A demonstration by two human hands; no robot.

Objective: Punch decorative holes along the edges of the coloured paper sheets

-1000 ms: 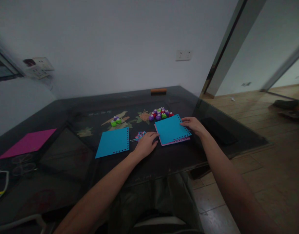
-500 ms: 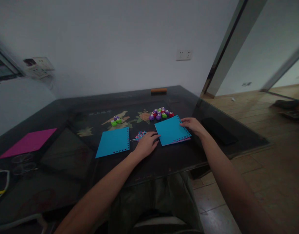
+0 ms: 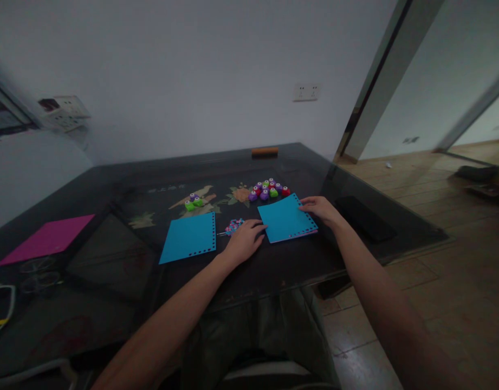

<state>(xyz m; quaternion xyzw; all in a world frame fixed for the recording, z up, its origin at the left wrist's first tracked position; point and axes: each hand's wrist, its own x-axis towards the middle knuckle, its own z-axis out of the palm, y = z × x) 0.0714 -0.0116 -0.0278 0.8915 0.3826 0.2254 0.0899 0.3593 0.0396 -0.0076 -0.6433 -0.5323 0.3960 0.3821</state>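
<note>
A blue sheet with holes punched along two edges lies over a pink sheet, which shows as a thin strip at the near right. My right hand has its fingers closed at the blue sheet's right edge. Resting on the table, my left hand reaches its outstretched fingertips to the sheet's left edge. Beside that hand is a small pile of pink and blue pieces, partly covered by it. Another blue punched sheet lies flat farther left.
Several purple, red and green eye-topped pieces cluster behind the right sheet. A few more green and purple ones sit behind the left sheet. A magenta sheet lies far left. A black flat object is right of my right hand.
The right blue sheet has shifted slightly and lines up more closely with the pink one below, whose visible strip is thinner. Both hands stay nearly in place.
</note>
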